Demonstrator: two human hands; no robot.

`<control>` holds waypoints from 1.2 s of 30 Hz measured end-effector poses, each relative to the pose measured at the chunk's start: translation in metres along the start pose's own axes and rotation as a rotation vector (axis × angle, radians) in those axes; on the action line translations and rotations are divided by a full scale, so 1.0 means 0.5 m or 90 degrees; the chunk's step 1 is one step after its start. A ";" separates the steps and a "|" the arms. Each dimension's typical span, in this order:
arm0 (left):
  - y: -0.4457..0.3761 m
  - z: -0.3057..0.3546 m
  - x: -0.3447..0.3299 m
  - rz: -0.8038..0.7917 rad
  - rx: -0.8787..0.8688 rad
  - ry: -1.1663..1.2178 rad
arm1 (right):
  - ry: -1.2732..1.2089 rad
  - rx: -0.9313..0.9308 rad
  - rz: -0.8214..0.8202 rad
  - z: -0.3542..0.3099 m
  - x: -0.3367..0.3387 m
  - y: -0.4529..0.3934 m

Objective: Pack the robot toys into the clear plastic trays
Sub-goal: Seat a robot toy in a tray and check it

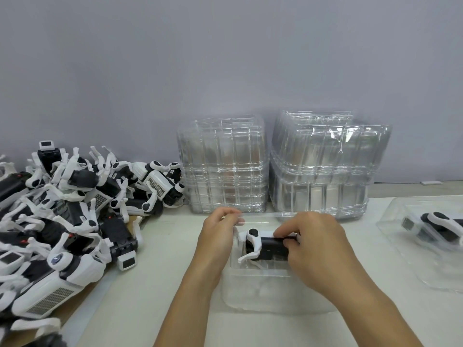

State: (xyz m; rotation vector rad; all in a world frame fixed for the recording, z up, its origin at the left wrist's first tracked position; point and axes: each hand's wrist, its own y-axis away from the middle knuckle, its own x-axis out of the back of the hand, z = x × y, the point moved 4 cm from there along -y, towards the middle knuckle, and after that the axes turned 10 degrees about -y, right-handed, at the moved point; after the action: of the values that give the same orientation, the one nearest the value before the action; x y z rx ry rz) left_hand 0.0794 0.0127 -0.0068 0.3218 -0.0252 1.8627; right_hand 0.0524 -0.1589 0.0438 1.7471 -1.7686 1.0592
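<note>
- Your right hand (318, 249) is curled over a black-and-white robot toy (265, 246), fingers wrapped on its black body from above and the right.
- That toy sits in the far part of a clear plastic tray (263, 294) lying on the white table (155, 284) straight in front of you; one white leg sticks out toward the tray's left side.
- Your left hand (218, 236) is at the tray's far-left corner, fingers bent, thumb and fingertips pinching the thin clear edge there.
- To your left, a big pile of robot toys (62, 221) is heaped on a brown cardboard sheet (100, 291), bodies and white legs tangled, several lying upside down.
- Behind the tray, against the grey wall (225, 58), stand two stacks of empty clear trays (223, 166), side by side; the right stack is taller and looks less evenly nested.
- At your far right, another clear tray (431, 271) lies on the table with one packed robot toy (436, 227) in it, partly cut off by the picture's edge.
</note>
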 end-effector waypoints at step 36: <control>0.096 0.084 -0.028 -0.348 -0.232 -0.676 | -0.241 -0.004 0.052 0.078 0.009 -0.028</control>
State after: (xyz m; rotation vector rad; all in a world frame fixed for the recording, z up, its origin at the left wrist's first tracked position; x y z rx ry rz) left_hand 0.0470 -0.0228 0.0375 0.9185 -0.8939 0.9528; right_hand 0.0736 -0.1905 0.0262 1.9875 -2.0782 0.7881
